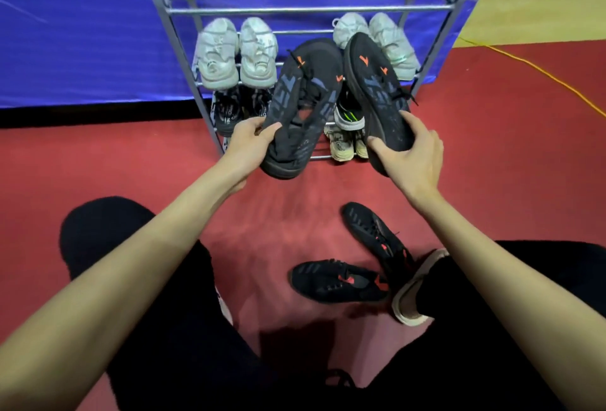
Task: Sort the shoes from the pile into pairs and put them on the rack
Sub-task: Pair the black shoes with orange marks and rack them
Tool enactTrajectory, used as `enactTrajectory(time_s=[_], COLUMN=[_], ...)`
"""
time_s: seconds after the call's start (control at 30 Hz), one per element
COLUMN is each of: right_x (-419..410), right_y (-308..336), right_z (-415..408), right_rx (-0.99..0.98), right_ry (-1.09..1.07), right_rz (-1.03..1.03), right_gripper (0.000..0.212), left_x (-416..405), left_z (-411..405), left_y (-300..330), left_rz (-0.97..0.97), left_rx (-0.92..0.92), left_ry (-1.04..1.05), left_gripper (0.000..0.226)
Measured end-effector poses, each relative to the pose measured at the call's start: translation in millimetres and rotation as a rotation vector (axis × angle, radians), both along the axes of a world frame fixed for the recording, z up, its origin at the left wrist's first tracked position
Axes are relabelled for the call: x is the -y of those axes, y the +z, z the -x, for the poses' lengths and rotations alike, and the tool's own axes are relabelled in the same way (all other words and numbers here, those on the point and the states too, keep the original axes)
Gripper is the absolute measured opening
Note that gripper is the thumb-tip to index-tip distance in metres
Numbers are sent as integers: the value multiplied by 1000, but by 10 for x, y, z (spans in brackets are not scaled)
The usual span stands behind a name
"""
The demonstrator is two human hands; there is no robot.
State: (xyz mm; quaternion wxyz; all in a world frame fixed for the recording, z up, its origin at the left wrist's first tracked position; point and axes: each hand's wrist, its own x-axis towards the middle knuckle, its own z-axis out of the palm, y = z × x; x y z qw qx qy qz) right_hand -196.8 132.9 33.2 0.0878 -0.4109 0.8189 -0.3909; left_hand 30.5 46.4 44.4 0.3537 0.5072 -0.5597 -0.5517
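My left hand point(251, 145) grips the heel of a black shoe with orange marks point(305, 95), toe pointing at the rack. My right hand point(410, 154) holds a matching black shoe point(377, 89) by its heel, side by side with the first. Both shoes hang in front of the grey metal rack point(308, 10). The rack's middle shelf carries a white pair on the left point(236, 53) and another white pair on the right point(383, 40). Lower shelves hold dark shoes point(236, 109) and a beige pair point(347, 145), partly hidden. Two more black shoes point(337, 282) point(373, 230) lie on the red floor.
My legs in black trousers fill the lower part of the view, with my right foot in a light-soled shoe point(416, 289) beside the loose shoes. A blue sheet point(82, 49) hangs behind the rack. A yellow cable point(541, 72) runs across the floor at right.
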Motion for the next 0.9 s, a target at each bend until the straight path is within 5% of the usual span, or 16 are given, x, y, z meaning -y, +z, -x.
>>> enactTrajectory(time_s=[0.47, 0.8, 0.9], right_x=[941, 1816, 2061], right_y=[651, 911, 906], right_z=[614, 1095, 1199], right_rx=[-82, -157, -245], right_ry=[-97, -145, -157], right_rz=[57, 29, 9], right_gripper=[76, 61, 53], left_x=[871, 1734, 1939], left_z=[872, 1784, 2017], left_y=[729, 909, 923], left_rz=[-7, 1, 6], left_rx=[-182, -203, -191], left_ry=[3, 56, 41], left_gripper=[23, 34, 19])
